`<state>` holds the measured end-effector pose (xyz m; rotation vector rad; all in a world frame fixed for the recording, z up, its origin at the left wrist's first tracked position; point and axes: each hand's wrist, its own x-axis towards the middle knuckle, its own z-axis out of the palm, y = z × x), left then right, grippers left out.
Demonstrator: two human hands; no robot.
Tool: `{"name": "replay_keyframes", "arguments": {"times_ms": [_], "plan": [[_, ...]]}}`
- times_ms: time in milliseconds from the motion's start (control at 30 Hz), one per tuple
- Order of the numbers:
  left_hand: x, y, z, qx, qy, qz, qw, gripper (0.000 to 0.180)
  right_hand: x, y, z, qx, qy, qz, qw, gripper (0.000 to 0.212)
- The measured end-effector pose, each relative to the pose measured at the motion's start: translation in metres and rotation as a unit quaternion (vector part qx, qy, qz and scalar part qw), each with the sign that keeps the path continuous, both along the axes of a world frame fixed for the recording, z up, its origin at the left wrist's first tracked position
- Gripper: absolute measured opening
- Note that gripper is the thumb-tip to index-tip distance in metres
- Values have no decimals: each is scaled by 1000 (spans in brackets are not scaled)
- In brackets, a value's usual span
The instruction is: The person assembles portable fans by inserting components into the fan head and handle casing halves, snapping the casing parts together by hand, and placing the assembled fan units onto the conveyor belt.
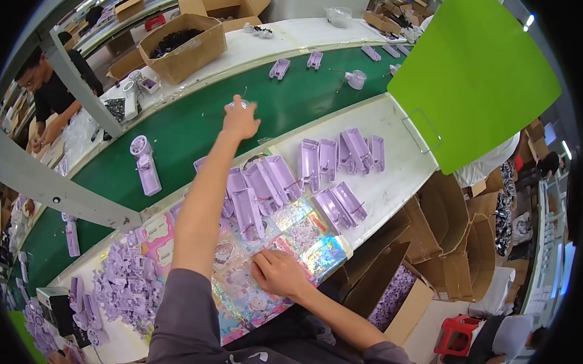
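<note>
My left hand [241,120] stretches out over the green conveyor belt [197,124]. Its fingers are closed around a round lilac housing part [241,104], mostly hidden by the hand, with a thin wire sticking up beside it. My right hand [278,273] rests on a shiny, colourful cartoon-printed sheet [236,299], fingers curled, with nothing showing in them. Between the two hands lie several long lilac half-shells [245,209] with thin wires. More lilac shells [341,151] sit on the white worktable [395,166] to the right.
A heap of small lilac parts [130,282] lies left of the sheet. On the belt are a lilac assembly with a round head [145,166] and several shells. A green panel [475,79] rises at the right; cardboard boxes [453,245] stand below. A co-worker [50,93] sits across the belt.
</note>
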<state>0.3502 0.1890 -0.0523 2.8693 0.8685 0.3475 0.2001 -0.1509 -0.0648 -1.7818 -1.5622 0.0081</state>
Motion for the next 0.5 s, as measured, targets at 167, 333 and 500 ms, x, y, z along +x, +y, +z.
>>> {"name": "replay_keyframes", "arguments": {"times_ms": [167, 333, 500], "plan": [[7, -6, 17, -146, -14, 25, 989, 44, 6, -2, -1, -27, 15, 4, 1000, 13], [-57, -24, 60, -251, -205, 29, 946, 44, 6, -2, 0, -41, 13, -8, 999, 12], [-184, -92, 96, -184, -458, 35, 869, 48, -4, 0, 2, -41, 33, -8, 999, 12]]}}
